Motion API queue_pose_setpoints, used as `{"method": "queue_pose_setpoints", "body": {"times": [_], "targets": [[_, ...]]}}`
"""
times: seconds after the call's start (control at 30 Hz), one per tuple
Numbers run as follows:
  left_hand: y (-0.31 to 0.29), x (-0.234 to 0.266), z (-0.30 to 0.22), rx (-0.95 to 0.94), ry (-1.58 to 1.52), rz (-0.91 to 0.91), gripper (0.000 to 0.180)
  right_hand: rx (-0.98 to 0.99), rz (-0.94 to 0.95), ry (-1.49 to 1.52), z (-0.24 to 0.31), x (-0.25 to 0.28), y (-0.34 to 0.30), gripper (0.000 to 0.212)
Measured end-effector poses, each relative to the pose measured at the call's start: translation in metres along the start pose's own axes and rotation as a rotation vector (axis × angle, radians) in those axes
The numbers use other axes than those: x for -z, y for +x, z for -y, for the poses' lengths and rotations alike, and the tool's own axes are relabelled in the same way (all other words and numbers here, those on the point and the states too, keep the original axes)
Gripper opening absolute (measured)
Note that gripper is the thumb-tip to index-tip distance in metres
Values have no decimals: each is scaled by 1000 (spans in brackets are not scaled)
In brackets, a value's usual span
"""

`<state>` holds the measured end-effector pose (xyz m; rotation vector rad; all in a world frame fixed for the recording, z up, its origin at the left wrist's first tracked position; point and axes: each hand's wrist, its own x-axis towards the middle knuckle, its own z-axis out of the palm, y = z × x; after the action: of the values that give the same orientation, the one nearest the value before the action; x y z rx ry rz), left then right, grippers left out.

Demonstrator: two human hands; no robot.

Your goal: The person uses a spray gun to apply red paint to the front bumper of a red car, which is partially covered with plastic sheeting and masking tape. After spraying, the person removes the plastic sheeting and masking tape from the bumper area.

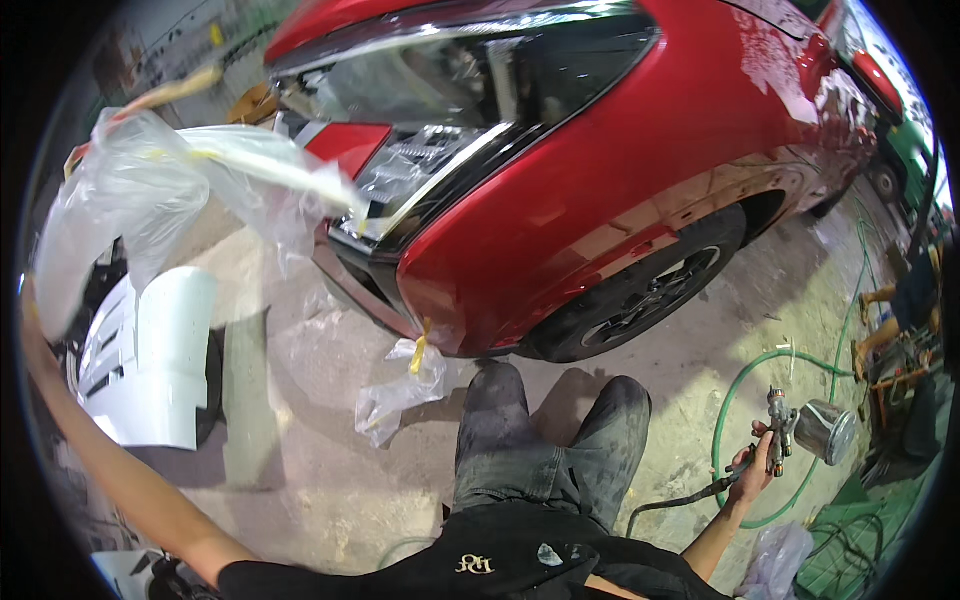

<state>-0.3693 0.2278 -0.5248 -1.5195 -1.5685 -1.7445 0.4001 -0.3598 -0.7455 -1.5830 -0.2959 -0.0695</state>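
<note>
My right hand (757, 462) is wrapped round the grip of a spray gun (777, 430) with a round metal cup (826, 432), low at the right. A dark air hose (690, 497) runs from the gun toward my body. At the far left rim, my left hand (28, 298) is partly cut off and appears closed on the edge of a clear plastic film (140, 185). The film hangs in the air, blurred, and stretches with yellow tape to the headlight (400, 180) of a red car (560, 190). A smaller piece of film (405, 395) hangs from the bumper corner by yellow tape (418, 350).
A white car panel (150, 355) stands at the left. The car's front wheel (650, 295) is ahead of my knees. A green hose (722, 425) loops over the concrete floor at the right. Beyond it is another person's leg (880, 335), near a green box (850, 550).
</note>
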Motion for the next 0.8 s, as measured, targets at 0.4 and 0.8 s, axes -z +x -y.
{"method": "queue_pose_setpoints", "body": {"times": [0.4, 0.8], "targets": [[-516, 139, 6, 558, 68, 632, 78, 35, 121, -117, 16, -11, -14, 41], [-501, -64, -203, 421, -774, 675, 30, 53, 170, -149, 44, -27, -33, 41]]}}
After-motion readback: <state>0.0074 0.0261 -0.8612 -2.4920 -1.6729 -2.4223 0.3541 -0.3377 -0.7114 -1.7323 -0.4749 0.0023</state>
